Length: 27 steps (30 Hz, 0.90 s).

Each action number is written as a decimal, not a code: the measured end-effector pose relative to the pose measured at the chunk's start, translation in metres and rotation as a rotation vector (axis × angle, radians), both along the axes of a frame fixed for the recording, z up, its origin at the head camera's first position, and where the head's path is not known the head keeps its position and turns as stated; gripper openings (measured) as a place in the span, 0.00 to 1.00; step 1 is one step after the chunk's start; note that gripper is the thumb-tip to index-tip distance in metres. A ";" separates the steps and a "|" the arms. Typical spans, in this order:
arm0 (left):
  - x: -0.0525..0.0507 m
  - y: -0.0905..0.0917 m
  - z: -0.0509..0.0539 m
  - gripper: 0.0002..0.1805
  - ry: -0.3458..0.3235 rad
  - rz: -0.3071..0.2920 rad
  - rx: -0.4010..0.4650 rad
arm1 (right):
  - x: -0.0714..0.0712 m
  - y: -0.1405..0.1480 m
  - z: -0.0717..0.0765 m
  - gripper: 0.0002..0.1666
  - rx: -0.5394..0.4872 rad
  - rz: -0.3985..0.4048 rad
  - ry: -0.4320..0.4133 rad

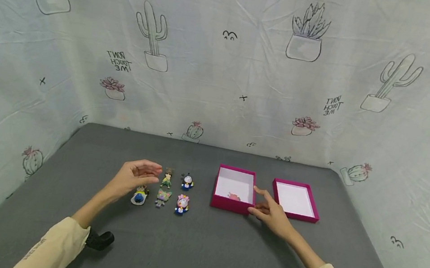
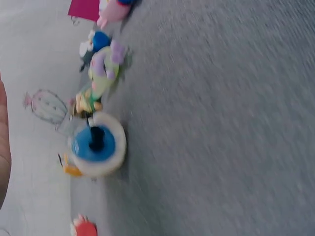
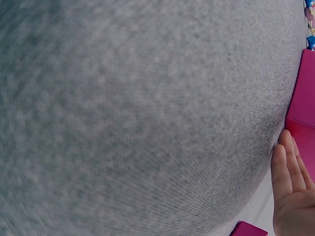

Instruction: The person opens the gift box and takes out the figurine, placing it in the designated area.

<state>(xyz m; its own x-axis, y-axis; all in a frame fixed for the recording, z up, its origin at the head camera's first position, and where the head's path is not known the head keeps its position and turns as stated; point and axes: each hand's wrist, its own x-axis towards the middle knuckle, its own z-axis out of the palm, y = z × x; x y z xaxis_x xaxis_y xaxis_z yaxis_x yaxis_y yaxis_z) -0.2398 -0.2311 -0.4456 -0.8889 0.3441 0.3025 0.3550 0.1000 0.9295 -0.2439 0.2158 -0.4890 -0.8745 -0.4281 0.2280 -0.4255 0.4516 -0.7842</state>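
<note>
My left hand (image 1: 138,175) hovers over the left of a group of small toy figurines, fingers loosely bent and nothing visible in its grasp. Just below it lies a figurine with a blue and white round base (image 1: 139,196), large in the left wrist view. Beside that are a green-clothed figurine (image 1: 167,178), a green and purple one (image 1: 163,198), a dark-topped blue one (image 1: 187,182) and a pink and blue one (image 1: 182,204). My right hand (image 1: 274,216) touches the right side of an open magenta box (image 1: 231,205) with extended fingers. Inside the box lies a pink figurine (image 1: 234,196).
The box's magenta lid (image 1: 314,220) lies with its white inside up, right of the box, close behind my right hand. A grey cloth-covered table (image 1: 199,254) carries everything. A pale curtain (image 1: 221,85) with cactus drawings stands along the back and sides.
</note>
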 end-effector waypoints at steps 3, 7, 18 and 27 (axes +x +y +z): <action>-0.002 0.011 0.003 0.21 -0.025 -0.003 0.002 | 0.000 0.000 0.000 0.39 0.003 -0.002 0.003; -0.006 0.026 0.004 0.20 -0.051 -0.012 0.004 | -0.001 0.000 0.000 0.39 0.003 0.007 0.013; -0.016 0.081 0.001 0.19 -0.132 0.002 -0.060 | 0.012 -0.008 0.021 0.38 0.003 0.010 0.007; -0.020 0.123 -0.002 0.17 -0.110 0.000 -0.259 | 0.021 -0.012 0.035 0.37 0.014 0.015 0.002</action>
